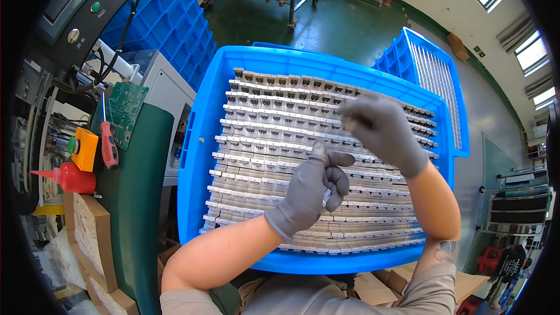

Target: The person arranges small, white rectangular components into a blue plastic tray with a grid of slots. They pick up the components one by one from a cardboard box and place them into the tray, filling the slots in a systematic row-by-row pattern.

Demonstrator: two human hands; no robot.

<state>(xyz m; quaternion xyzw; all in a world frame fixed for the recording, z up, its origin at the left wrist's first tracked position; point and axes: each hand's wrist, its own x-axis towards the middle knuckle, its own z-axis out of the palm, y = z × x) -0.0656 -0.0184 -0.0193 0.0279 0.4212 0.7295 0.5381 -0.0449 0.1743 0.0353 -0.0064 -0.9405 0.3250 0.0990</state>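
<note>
Both my hands wear grey gloves and hover above a large blue crate (201, 87) of small white-and-grey modules (280, 118) packed in tight rows. My left hand (312, 189) is over the middle rows, its lower fingers curled round a small pale, shiny piece (326, 197) whose kind I cannot make out. The thumb points up, and the index finger reaches to the right. Farther away and to the right, my right hand (382, 131) is smeared by motion. Its fingertips are too blurred to show whether they hold anything.
At left, a green-topped bench (137, 198) carries a red screwdriver (108, 146), a green circuit board (128, 108), an orange button box (86, 149) and a red squeeze bottle (76, 178). Stacked blue crates (169, 23) stand behind it. Another filled crate (408, 41) sits at far right.
</note>
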